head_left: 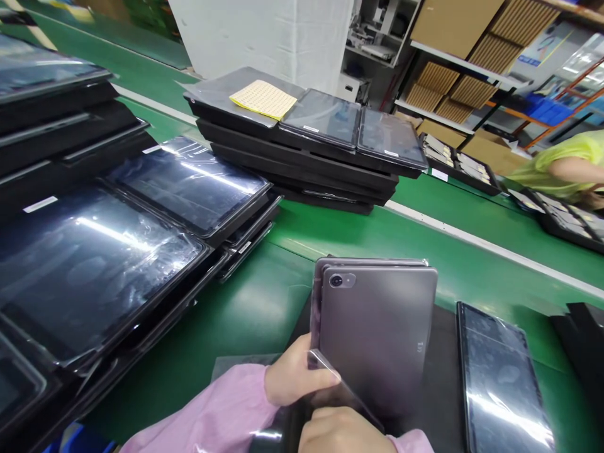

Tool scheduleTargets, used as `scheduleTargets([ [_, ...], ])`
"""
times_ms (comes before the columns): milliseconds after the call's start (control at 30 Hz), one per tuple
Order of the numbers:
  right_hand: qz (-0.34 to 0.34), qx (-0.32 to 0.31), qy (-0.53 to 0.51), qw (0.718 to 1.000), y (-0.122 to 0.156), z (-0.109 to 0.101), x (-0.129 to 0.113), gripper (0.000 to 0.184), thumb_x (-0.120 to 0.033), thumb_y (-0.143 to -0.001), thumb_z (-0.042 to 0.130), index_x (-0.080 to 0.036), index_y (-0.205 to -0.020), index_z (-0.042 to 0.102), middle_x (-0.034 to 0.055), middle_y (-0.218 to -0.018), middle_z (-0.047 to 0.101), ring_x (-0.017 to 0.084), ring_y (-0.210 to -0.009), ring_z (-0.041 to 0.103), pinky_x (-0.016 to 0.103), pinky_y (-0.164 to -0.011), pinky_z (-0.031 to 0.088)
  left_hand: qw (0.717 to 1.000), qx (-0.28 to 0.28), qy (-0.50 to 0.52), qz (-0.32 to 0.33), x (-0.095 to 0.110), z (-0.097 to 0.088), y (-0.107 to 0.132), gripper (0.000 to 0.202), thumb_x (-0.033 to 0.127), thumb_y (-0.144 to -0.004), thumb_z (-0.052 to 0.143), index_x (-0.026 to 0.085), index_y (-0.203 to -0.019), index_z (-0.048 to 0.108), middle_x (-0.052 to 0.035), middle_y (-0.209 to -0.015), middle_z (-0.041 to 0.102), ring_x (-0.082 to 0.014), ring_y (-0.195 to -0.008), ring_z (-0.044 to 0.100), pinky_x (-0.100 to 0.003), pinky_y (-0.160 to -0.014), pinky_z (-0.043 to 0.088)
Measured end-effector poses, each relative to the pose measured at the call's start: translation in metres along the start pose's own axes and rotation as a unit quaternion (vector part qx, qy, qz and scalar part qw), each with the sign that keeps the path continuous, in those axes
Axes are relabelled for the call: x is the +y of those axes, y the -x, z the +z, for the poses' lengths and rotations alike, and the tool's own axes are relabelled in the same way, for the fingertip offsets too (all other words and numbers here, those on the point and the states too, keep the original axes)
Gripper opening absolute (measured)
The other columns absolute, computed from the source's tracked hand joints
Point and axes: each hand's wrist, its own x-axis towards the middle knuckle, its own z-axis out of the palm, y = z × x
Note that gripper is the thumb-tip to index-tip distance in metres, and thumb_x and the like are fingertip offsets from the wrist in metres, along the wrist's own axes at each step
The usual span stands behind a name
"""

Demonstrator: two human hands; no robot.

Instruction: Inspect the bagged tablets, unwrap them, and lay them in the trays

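A grey tablet point(377, 333) lies back side up in front of me, its camera lens at the upper left corner, over a second grey tablet whose edge shows behind it. My left hand point(295, 377) pinches a clear plastic film point(325, 371) at the tablet's lower left corner. My right hand point(344, 431) is closed just below, fingers curled against the same film and the tablet's near edge. Both sleeves are pink. The tablets rest on a dark mat point(441, 377).
Stacks of black trays with film-covered tablets fill the left point(94, 251) and the back centre point(302, 145); a yellow label sheet point(263, 99) lies on the back stack. Another tablet point(500, 377) lies screen up at my right. A co-worker's arm point(570, 167) shows far right, across the green conveyor belt point(472, 220).
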Motion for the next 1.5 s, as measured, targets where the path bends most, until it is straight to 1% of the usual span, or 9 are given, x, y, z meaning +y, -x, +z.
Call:
scheduleTargets([
  [167, 0.007, 0.012, -0.04, 0.999, -0.001, 0.003, 0.003, 0.024, -0.027, -0.097, 0.063, -0.021, -0.074, 0.067, -0.0026, -0.078, 0.075, 0.011, -0.069, 0.066, 0.019, -0.07, 0.05, 1.0, -0.003, -0.004, -0.02, 0.003, 0.002, 0.002, 0.047, 0.043, -0.063, 0.084, 0.013, -0.097, 0.07, -0.004, -0.083, 0.071, -0.0174, -0.076, 0.062, -0.032, -0.076, 0.052],
  [333, 0.039, -0.044, -0.051, 0.997, -0.004, -0.003, 0.0, 0.015, -0.02, -0.078, 0.085, -0.019, -0.079, 0.071, -0.0026, -0.087, 0.078, 0.011, -0.075, 0.069, 0.017, -0.081, 0.05, 0.999, -0.013, -0.025, -0.022, 0.004, 0.0, 0.003, 0.046, 0.04, -0.064, 0.083, 0.013, -0.1, 0.071, -0.0051, -0.085, 0.072, -0.0174, -0.075, 0.062, -0.031, -0.074, 0.053],
  [833, 0.082, -0.106, -0.05, 0.99, -0.011, -0.01, -0.007, 0.009, -0.024, -0.086, 0.079, -0.019, -0.082, 0.073, -0.0018, -0.095, 0.078, 0.01, -0.085, 0.07, 0.016, -0.09, 0.049, 0.999, -0.027, -0.046, -0.004, 0.0, -0.003, 0.002, 0.044, 0.038, -0.065, 0.081, 0.013, -0.099, 0.07, -0.0034, -0.082, 0.071, -0.0154, -0.072, 0.06, -0.03, -0.072, 0.052],
  [1100, 0.078, -0.06, -0.037, 0.994, -0.014, -0.017, -0.013, 0.026, -0.037, -0.092, 0.07, -0.02, -0.072, 0.069, -0.0021, -0.079, 0.076, 0.011, -0.075, 0.071, 0.019, -0.081, 0.053, 0.995, 0.055, -0.026, -0.082, -0.002, -0.004, 0.003, 0.052, 0.032, -0.056, 0.086, 0.017, -0.1, 0.064, -0.0024, -0.084, 0.075, -0.0199, -0.078, 0.069, -0.034, -0.076, 0.057],
  [1200, 0.047, 0.019, -0.088, 0.995, -0.013, -0.034, -0.029, 0.033, -0.041, -0.1, 0.057, -0.02, -0.078, 0.069, -0.0006, -0.078, 0.076, 0.009, -0.07, 0.071, 0.016, -0.072, 0.054, 0.998, 0.029, -0.038, -0.029, -0.003, -0.006, 0.002, 0.051, 0.038, -0.062, 0.086, 0.015, -0.103, 0.066, -0.0074, -0.094, 0.077, -0.0243, -0.089, 0.071, -0.037, -0.083, 0.057],
  [1267, 0.026, 0.177, -0.107, 0.978, -0.013, -0.053, -0.045, 0.03, -0.038, -0.102, 0.055, -0.021, -0.082, 0.068, -0.0022, -0.07, 0.073, 0.008, -0.06, 0.068, 0.015, -0.062, 0.052, 0.999, 0.011, -0.043, 0.015, -0.005, -0.007, 0.002, 0.051, 0.044, -0.066, 0.085, 0.014, -0.104, 0.068, -0.0102, -0.099, 0.078, -0.0276, -0.096, 0.071, -0.04, -0.09, 0.056],
  [1333, 0.05, 0.377, -0.047, 0.924, -0.017, -0.075, -0.058, 0.017, -0.026, -0.1, 0.059, -0.023, -0.084, 0.065, -0.0052, -0.062, 0.068, 0.008, -0.05, 0.061, 0.018, -0.055, 0.049, 0.999, 0.011, -0.043, 0.023, -0.006, -0.007, 0.001, 0.053, 0.049, -0.067, 0.085, 0.014, -0.103, 0.069, -0.0105, -0.097, 0.078, -0.0294, -0.097, 0.071, -0.043, -0.093, 0.056],
  [1400, 0.101, 0.502, 0.083, 0.855, -0.023, -0.098, -0.064, 0.014, -0.011, -0.093, 0.06, -0.024, -0.093, 0.065, -0.0054, -0.064, 0.065, 0.009, -0.05, 0.056, 0.021, -0.053, 0.046, 0.999, 0.007, -0.041, 0.009, -0.007, -0.007, 0.001, 0.056, 0.052, -0.067, 0.085, 0.014, -0.105, 0.069, -0.011, -0.097, 0.078, -0.0305, -0.097, 0.072, -0.045, -0.093, 0.056],
  [1500, 0.159, 0.497, 0.294, 0.801, -0.037, -0.124, -0.056, 0.028, -0.014, -0.094, 0.058, -0.02, -0.12, 0.065, 0.0034, -0.083, 0.065, 0.015, -0.068, 0.059, 0.027, -0.06, 0.051, 0.999, -0.015, -0.044, 0.02, -0.006, -0.007, 0.0, 0.059, 0.054, -0.069, 0.083, 0.014, -0.11, 0.068, -0.013, -0.104, 0.078, -0.0324, -0.104, 0.071, -0.046, -0.096, 0.056],
])
